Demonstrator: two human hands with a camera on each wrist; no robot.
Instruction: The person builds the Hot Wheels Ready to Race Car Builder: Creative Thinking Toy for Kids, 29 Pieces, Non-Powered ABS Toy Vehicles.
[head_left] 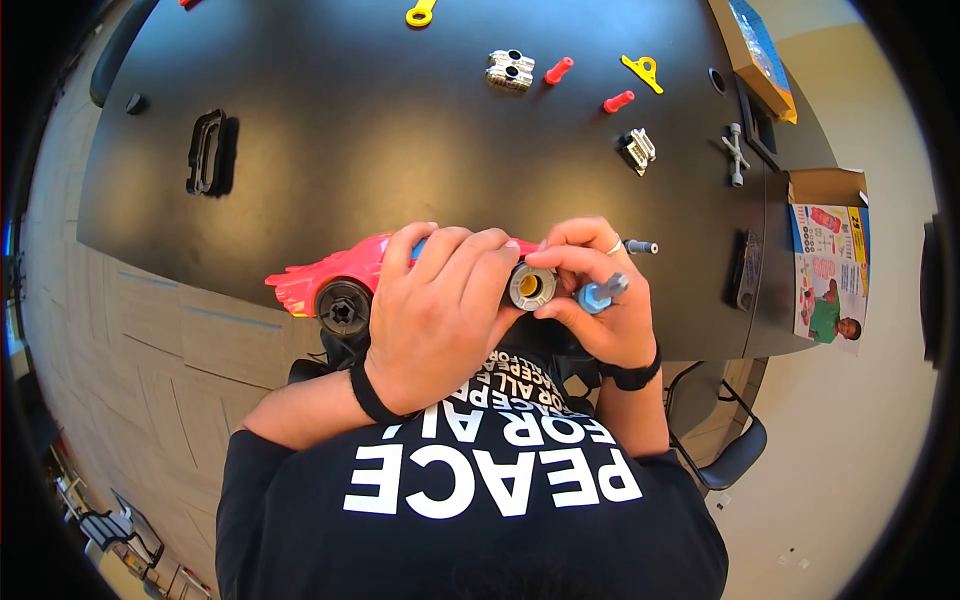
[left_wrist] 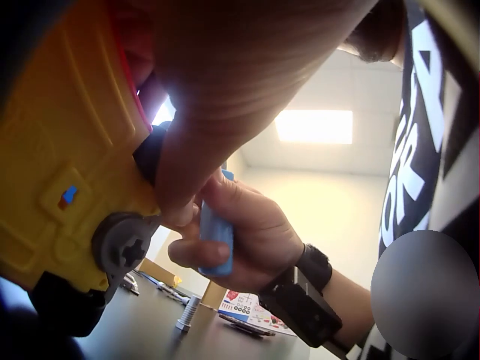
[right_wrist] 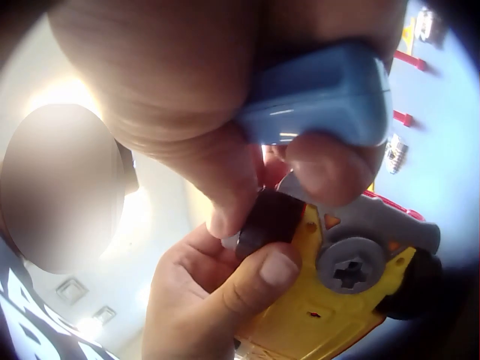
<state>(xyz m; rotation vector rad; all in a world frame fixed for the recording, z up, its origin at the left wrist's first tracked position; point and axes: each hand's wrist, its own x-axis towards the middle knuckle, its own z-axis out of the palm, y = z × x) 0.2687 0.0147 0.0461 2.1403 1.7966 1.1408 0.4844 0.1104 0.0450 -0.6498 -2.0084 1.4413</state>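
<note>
A red toy car with a yellow underside is tilted up at the table's near edge. My left hand grips its body, and the left thumb presses on a black wheel at the chassis. From the head view this wheel shows a grey hub with a brassy centre. My right hand has thumb and fingers at the wheel's rim. Tucked in that same hand is a toy screwdriver with a blue handle and grey tip. A grey front piece with a cross-shaped socket sits on the chassis.
Chrome engine parts, red pegs and a yellow piece lie across the table. A black frame is at left. On the right are a grey cross wrench, a grey bolt and a printed box.
</note>
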